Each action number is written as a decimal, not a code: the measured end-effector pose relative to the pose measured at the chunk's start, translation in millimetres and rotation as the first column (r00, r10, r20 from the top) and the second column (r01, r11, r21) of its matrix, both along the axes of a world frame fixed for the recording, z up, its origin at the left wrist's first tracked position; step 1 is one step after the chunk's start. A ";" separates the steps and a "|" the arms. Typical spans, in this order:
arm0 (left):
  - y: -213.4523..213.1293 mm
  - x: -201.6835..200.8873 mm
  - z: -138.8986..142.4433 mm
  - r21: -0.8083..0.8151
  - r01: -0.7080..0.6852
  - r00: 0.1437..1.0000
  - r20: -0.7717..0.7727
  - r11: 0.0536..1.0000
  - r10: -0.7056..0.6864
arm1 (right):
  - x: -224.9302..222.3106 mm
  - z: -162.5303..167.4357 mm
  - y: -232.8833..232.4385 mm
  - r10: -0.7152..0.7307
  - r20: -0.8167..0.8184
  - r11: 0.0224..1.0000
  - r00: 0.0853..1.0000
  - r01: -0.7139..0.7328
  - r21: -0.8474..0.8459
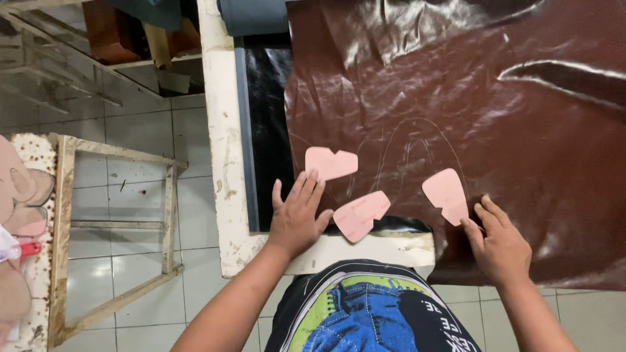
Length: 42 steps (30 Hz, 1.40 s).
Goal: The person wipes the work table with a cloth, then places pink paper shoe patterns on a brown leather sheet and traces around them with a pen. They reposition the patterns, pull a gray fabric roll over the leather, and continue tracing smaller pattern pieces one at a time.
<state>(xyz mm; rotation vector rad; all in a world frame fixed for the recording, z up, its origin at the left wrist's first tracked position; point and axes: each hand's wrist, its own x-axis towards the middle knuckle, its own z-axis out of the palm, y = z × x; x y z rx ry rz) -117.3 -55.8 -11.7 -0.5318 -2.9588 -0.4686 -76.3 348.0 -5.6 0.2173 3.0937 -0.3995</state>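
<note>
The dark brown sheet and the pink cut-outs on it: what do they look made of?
The brown sheet looks like leather or a leather-like material, glossy: it wrinkles softly and reflects light in streaks. The three pink cut-outs look like thin matte card or paperboard, lying flat with clean cut edges.

- No package, label, sign or screen shows anywhere in this view.
</note>
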 end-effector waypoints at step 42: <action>-45.0 -125.2 -6.1 0.264 -0.221 0.975 0.073 0.939 0.209 | -201.8 12.3 -229.0 0.402 -0.090 0.828 0.911 -0.403 -0.390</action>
